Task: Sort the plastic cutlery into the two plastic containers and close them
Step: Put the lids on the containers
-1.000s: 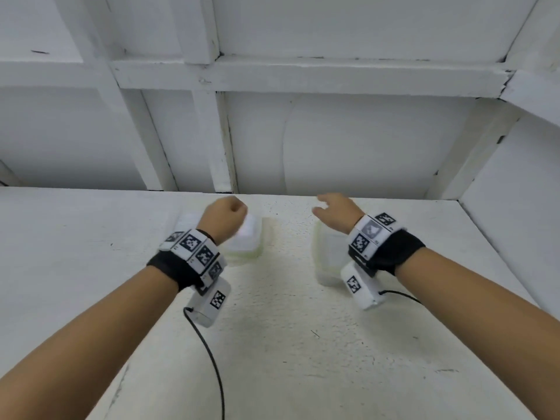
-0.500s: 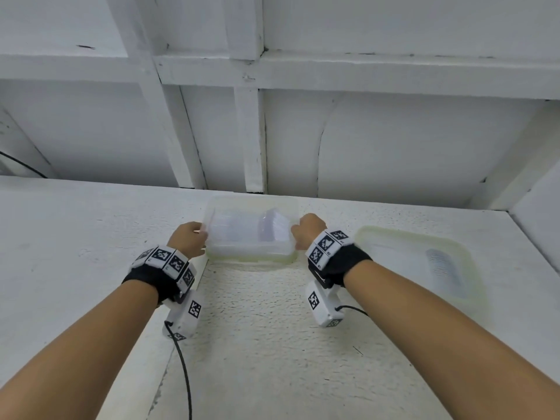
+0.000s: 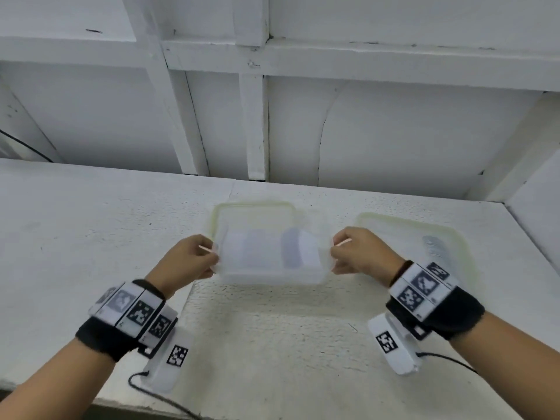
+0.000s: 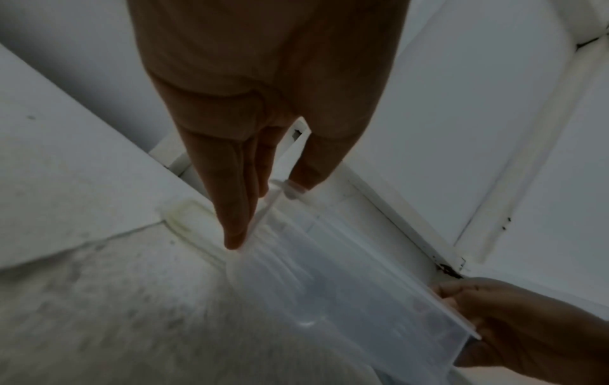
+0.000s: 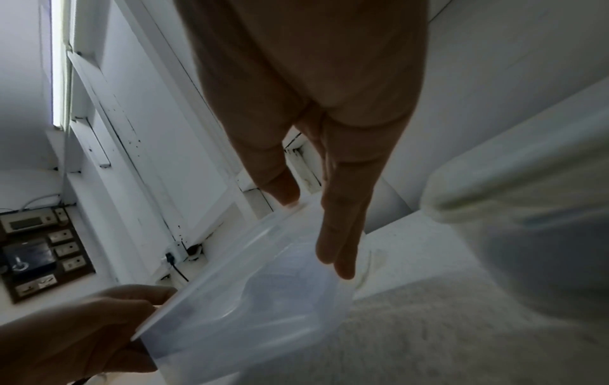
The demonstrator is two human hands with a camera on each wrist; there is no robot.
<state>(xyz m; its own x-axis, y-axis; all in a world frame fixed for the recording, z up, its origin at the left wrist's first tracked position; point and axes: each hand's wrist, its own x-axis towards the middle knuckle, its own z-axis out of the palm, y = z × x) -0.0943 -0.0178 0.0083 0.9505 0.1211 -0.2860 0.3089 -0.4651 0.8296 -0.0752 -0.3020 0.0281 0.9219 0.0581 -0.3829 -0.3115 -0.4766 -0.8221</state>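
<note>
The left hand (image 3: 189, 262) pinched the left end of a clear container (image 3: 272, 256), thumb over the rim. The container hung above the white table (image 3: 91, 237), its contents a blur. A lid (image 3: 251, 206) lay partly hidden beneath it. The right hand (image 3: 360, 253) pinched the right end. Further right, another lid (image 3: 403, 225) was partly covered by that wrist.

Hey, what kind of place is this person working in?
Likely a plain indoor work nook: a rough white painted counter against white framed wall panels, with a switch and socket board on the wall nearby.
</note>
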